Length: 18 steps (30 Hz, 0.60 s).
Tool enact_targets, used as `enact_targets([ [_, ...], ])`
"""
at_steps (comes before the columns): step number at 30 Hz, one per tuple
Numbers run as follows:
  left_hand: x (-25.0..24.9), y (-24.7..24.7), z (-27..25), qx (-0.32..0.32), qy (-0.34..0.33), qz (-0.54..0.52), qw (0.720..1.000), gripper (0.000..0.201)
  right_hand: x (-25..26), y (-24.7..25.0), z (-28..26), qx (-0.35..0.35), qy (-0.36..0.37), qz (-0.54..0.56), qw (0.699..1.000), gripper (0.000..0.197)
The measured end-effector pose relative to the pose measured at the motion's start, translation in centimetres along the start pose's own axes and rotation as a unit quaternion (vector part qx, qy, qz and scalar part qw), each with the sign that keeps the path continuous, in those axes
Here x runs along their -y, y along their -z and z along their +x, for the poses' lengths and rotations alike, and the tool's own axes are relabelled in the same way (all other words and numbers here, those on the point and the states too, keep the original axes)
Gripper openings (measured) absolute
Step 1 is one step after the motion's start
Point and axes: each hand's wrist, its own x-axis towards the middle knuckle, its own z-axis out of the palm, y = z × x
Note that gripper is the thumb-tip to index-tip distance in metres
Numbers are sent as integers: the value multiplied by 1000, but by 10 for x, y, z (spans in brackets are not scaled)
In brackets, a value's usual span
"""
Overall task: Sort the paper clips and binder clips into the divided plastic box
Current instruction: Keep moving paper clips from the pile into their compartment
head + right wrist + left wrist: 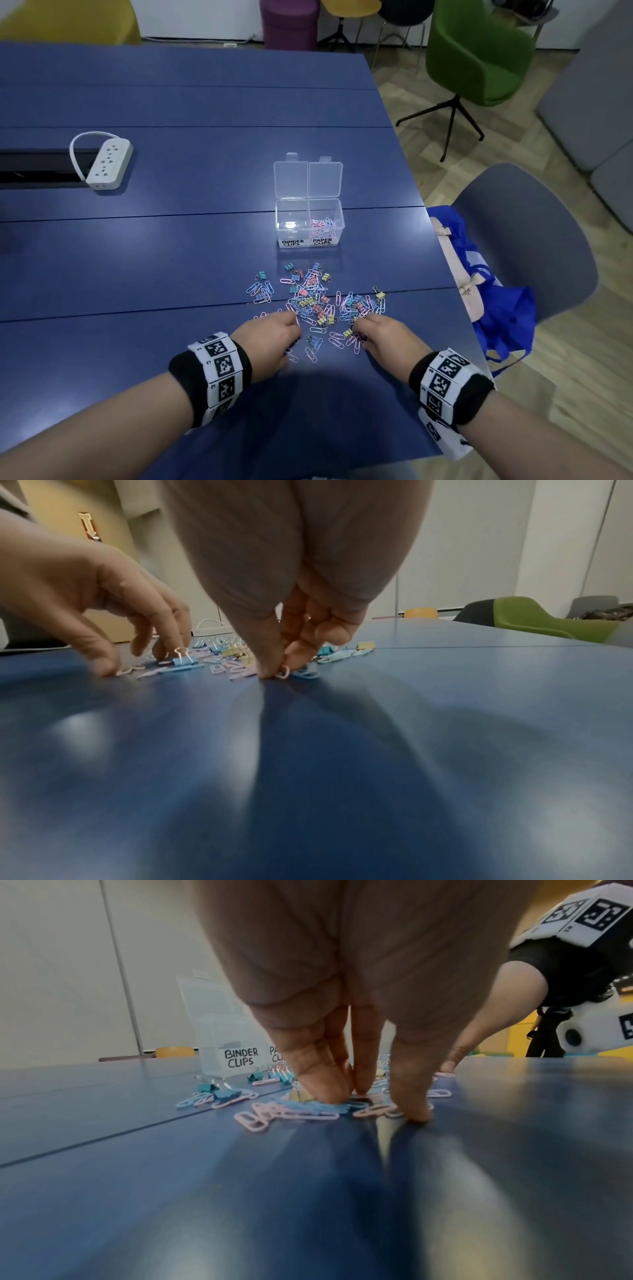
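A clear divided box [278, 219] stands open on the blue table, labelled BINDER CLIPS on the left and PAPER CLIPS on the right. Pastel paper clips [322, 226] lie in its right compartment; the left one looks empty. A mixed pile of paper clips and binder clips [315, 298] is spread in front of it. My left hand [291, 329] is at the pile's near left, its fingertips [325, 1093] and thumb pressing on flat paper clips [301, 1112]. At the near right, my right hand [359, 325] pinches a pale paper clip [283, 672] between thumb and forefinger at the table surface.
A white power strip [109, 164] lies at the far left beside a dark cable slot [34, 169]. The table's right edge [455, 301] runs close to my right hand. Beyond it stands a grey chair [524, 240] holding a blue bag [503, 315].
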Motion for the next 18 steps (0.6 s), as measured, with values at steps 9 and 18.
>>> enact_targets([
  [9, 5, -2, 14, -19, 8, 27, 999, 25, 2, 5, 3, 20, 30, -54, 998, 20],
  [18, 4, -6, 14, -11, 7, -13, 1000, 21, 9, 0, 5, 54, 50, -44, 996, 24],
])
